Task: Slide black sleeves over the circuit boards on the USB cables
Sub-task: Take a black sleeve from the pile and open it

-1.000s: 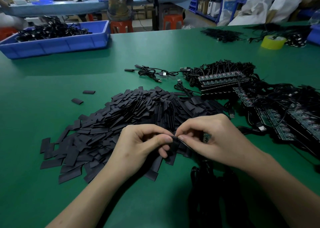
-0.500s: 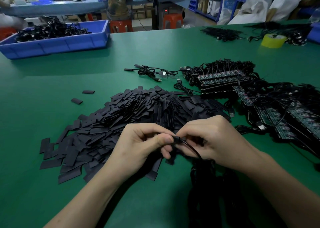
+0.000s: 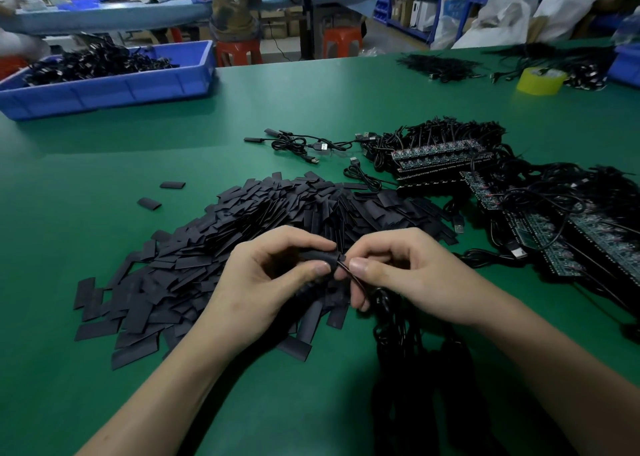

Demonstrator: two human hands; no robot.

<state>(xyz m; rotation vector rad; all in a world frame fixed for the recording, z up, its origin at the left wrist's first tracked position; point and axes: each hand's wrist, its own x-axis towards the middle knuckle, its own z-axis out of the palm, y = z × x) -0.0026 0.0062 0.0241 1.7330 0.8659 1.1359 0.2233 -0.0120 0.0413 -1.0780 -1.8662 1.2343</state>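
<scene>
At the near edge of a green work table [image 3: 86,369], a dark bundle of cables [image 3: 408,355] lay between a worker's bare forearms. Just beyond it the two hands met above the table. The left hand [image 3: 270,275] curled its fingers and thumb round a black sleeve [image 3: 317,256], held roughly level. The right hand [image 3: 408,272] pinched a thin black cable [image 3: 358,282] between thumb and forefinger where it came out of the sleeve's right end and ran down towards the bundle. No circuit board could be seen at the sleeve's mouth.

Behind and under the hands spread a broad pile of flat black sleeves [image 3: 270,213], with two stray sleeves [image 3: 172,185] lying apart to its left. To the right, stacked circuit boards [image 3: 443,154] sat tangled in their own black leads, and more boards [image 3: 595,241] ran towards the table's right edge. A few loose USB cables [image 3: 298,144] lay just left of the stacks.

Further back, a blue bin [image 3: 114,88] on the left held more black cables, and a roll of yellow tape [image 3: 538,81] stood far right. Beyond the table, a person in a printed shirt [image 3: 232,2] sat on a red stool [image 3: 239,52] at another bench, with their back to the camera.
</scene>
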